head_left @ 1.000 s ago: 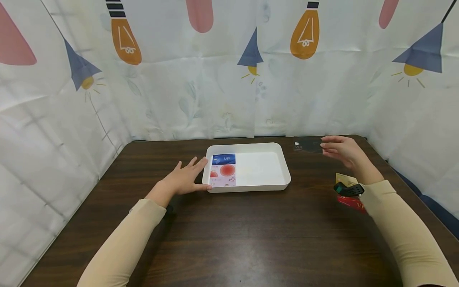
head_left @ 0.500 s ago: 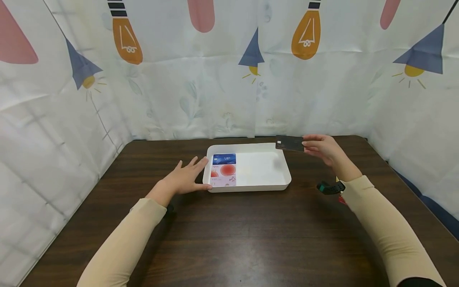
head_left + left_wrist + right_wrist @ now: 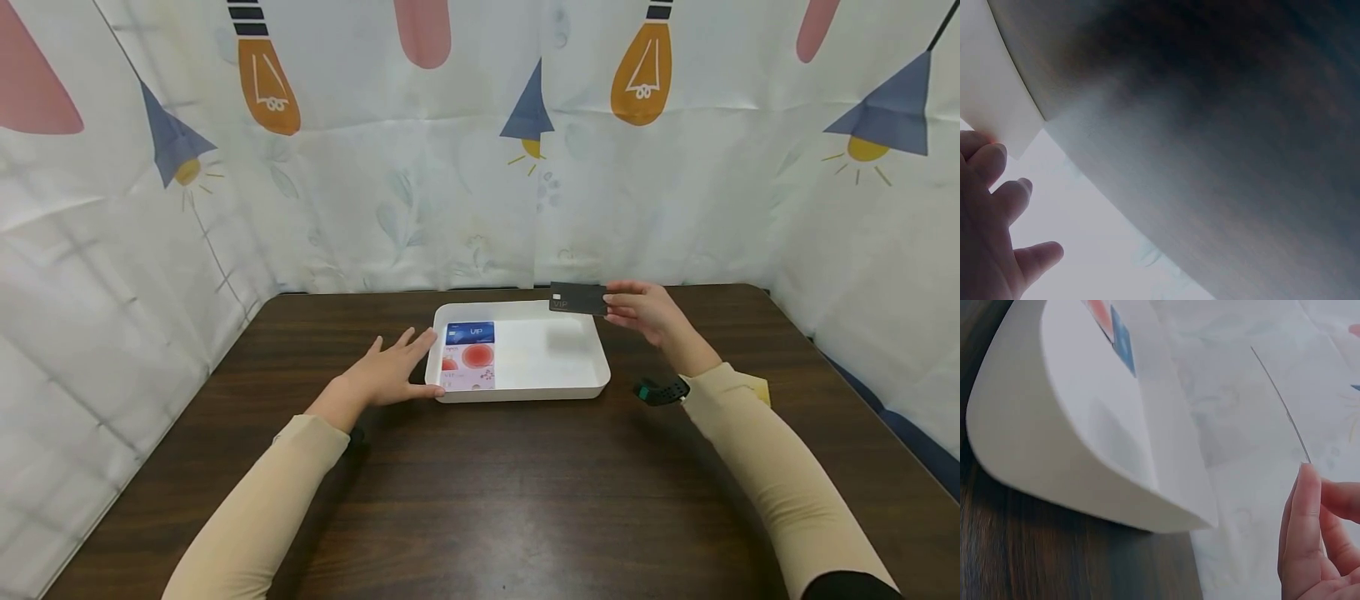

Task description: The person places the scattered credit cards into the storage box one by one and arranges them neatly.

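Note:
Between the fingertips and thumb of my right hand [image 3: 645, 312] is a black VIP card [image 3: 577, 298], pinched by its right end above the far right rim of a white tray [image 3: 517, 396]. Seen edge-on in the right wrist view, the card [image 3: 1280, 403] is a thin dark line clear of the tray. My left hand [image 3: 386, 371] rests with spread, straight fingers against the tray's left side. Inside the tray at the left lie a blue VIP card [image 3: 470, 333] and, below it, pink cards with red round prints [image 3: 468, 358], overlapping in a column.
On the right of the dark wooden table [image 3: 525, 492], a gold card [image 3: 757, 388] pokes out from behind my right sleeve. A white printed curtain [image 3: 450, 208] stands along the table's far edge.
My right hand has carried the black card leftward from the table's far right to above the tray. My right sleeve now hides the red card. The left hand has stayed put.

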